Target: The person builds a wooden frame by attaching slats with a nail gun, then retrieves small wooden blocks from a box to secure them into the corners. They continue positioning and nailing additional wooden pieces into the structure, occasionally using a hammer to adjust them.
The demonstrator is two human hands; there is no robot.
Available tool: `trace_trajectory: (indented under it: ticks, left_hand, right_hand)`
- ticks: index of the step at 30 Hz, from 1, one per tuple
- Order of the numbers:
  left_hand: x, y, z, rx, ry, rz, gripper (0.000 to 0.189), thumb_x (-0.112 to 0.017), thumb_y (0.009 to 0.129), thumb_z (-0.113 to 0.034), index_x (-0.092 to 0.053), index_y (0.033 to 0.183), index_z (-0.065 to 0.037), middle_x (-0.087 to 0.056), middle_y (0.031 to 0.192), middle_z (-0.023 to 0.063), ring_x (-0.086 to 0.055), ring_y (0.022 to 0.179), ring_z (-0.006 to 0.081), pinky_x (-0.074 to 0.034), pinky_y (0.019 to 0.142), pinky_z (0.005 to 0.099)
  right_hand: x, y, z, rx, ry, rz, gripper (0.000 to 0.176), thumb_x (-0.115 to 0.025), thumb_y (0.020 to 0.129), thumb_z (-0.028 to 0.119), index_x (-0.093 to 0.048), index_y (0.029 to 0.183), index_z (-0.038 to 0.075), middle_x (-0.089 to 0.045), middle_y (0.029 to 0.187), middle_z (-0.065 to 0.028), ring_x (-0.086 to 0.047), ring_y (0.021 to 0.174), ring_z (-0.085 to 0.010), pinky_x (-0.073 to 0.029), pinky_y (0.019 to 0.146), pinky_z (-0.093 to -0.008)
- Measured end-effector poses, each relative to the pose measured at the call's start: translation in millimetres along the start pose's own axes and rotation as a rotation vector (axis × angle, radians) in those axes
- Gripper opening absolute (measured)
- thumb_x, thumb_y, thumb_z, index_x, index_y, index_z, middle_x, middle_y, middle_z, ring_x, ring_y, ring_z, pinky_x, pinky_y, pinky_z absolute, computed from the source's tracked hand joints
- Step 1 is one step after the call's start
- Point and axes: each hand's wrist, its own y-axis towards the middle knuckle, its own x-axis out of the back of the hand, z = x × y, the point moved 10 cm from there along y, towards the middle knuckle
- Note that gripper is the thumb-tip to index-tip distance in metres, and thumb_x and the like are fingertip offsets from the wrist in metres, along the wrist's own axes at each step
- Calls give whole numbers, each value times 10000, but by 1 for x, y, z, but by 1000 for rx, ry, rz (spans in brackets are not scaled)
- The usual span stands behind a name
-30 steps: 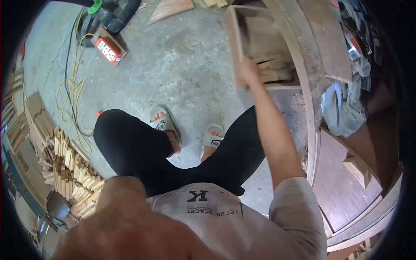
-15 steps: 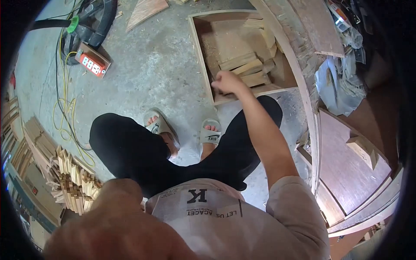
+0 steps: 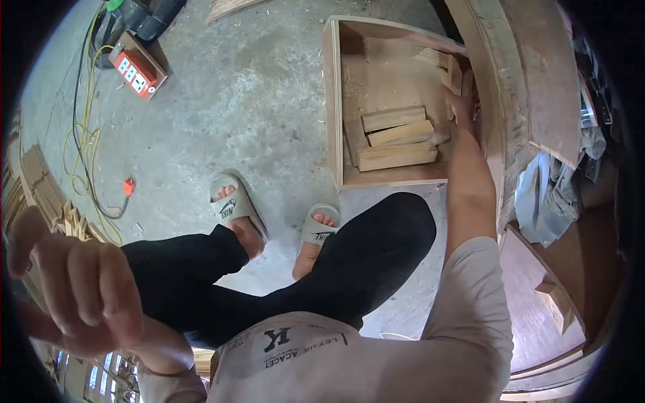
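Observation:
My right hand (image 3: 460,107) reaches into the right side of a shallow wooden box (image 3: 331,101) on the floor, beside some small wood pieces (image 3: 451,75); its fingers are partly hidden. Several short wooden blocks (image 3: 396,156) lie in the near part of that box, left of my right forearm. My left hand (image 3: 84,289) is raised close to the camera at the lower left, with its fingers curled loosely and spread apart. Nothing shows in it.
An orange power strip (image 3: 136,75) on a board sits at the upper left, near yellow and black cables (image 3: 84,148). An orange plug (image 3: 129,187) lies on the floor. Curved wooden panels (image 3: 497,80) and plastic scraps (image 3: 537,201) are at the right.
My right hand has moved from the box's near left corner to its right side. My left hand has come up into view at the lower left. The view has shifted.

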Motion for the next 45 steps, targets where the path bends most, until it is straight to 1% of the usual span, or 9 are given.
trace_trajectory:
  ticks: [4, 9, 12, 17, 22, 24, 31, 37, 45]
  left_hand:
    - [20, -1, 5, 20, -33, -91, 323, -462, 988, -372, -438, 1122, -79, -412, 586, -28, -380, 477, 89, -331, 515, 248]
    - [5, 17, 30, 76, -45, -28, 479, -391, 992, -485, -466, 1206, -63, -351, 592, -48, -352, 511, 68, -341, 571, 266]
    - [16, 19, 40, 46, -83, -162, 543, -306, 1004, -494, -498, 1225, -37, -326, 599, -56, -314, 518, 70, -300, 561, 256]
    - [53, 20, 98, 226, 260, -483, 253, -501, 953, -285, -562, 986, -42, -442, 674, -23, -411, 579, 95, -356, 604, 249]
    - [32, 30, 173, 384, 546, -259, 578, -702, 856, -273, -442, 1320, -49, -550, 1192, 89, -536, 1073, 179, -469, 897, 333]
    - [17, 30, 197, 451, 76, -121, 794, -712, 826, -341, -273, 1439, -94, -467, 1342, 126, -468, 1250, 238, -426, 991, 369]
    - [29, 19, 215, 619, -219, -38, 718, -716, 784, -230, -351, 1371, -34, -556, 1234, 180, -592, 1075, 313, -501, 922, 461]
    - [8, 11, 194, 610, -375, 98, 755, -744, 745, -327, -398, 1349, -33, -537, 1237, 207, -573, 1098, 352, -488, 922, 476]
    - [-6, 28, 174, 542, -545, 135, 745, -706, 796, -333, -366, 1369, -1, -517, 1279, 230, -547, 1161, 382, -462, 979, 486]
  right_hand:
    - [7, 2, 11, 132, -333, -320, 1120, -833, 599, 430, -240, 1483, 84, -287, 1506, -206, -250, 1406, -329, -211, 1148, -398]
    - [-3, 16, -27, -200, -313, -88, 1040, -794, 642, 453, -276, 1474, 105, -289, 1506, -193, -320, 1366, -354, -302, 1102, -427]
    - [-11, 12, 28, 281, -438, -254, 880, -753, 691, 415, -384, 1412, 68, -443, 1396, -180, -426, 1282, -327, -374, 1035, -425]
    - [-16, -111, 67, -244, 683, 438, 692, -737, 716, 324, -515, 1271, -22, -611, 1111, -129, -601, 901, -210, -497, 759, -340]
    - [14, -290, 218, 205, 738, 862, 865, -791, 714, 89, -312, 1430, 19, -592, 1172, -148, -632, 906, -196, -536, 784, -308]
    - [41, -332, 260, 388, 822, 1119, 760, -768, 762, 78, -372, 1410, 45, -593, 1189, -109, -615, 935, -182, -521, 800, -313]
    - [-12, -21, 98, 207, -360, -206, 417, -564, 847, 72, -537, 1260, 26, -567, 1251, -203, -555, 1163, -318, -467, 951, -386]
    - [-52, 45, 96, 436, -762, -60, 510, -438, 942, 278, -404, 1407, 74, -304, 1509, -167, -249, 1408, -333, -208, 1156, -420]
    - [-33, -60, 121, 502, -559, -59, 385, -609, 837, 210, -593, 1150, -13, -580, 1199, -224, -523, 1167, -377, -420, 989, -426]
